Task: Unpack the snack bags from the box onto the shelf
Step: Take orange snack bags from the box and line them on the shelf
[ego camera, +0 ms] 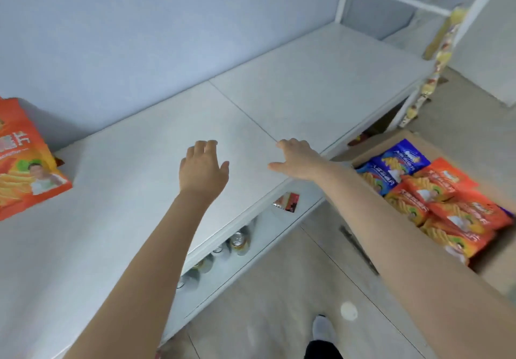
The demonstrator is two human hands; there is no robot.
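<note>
Both of my hands reach over the white top shelf (307, 79) with nothing in them. My left hand (203, 167) hovers over the shelf's middle, fingers loosely bent. My right hand (297, 159) is near the shelf's front edge, fingers spread. An orange snack bag (25, 163) stands on the shelf at the far left, partly cut off by the frame. On the floor to the right, a cardboard box (377, 146) holds several orange snack bags (446, 205) and two blue ones (399, 160). My right forearm crosses in front of the box.
A lower shelf (279, 230) under the top one holds several drink cans (238, 240) and a small red packet (287, 202). A strip of yellow snack packets (438, 54) hangs on the shelf's right post. My foot (324, 328) stands on the wooden floor.
</note>
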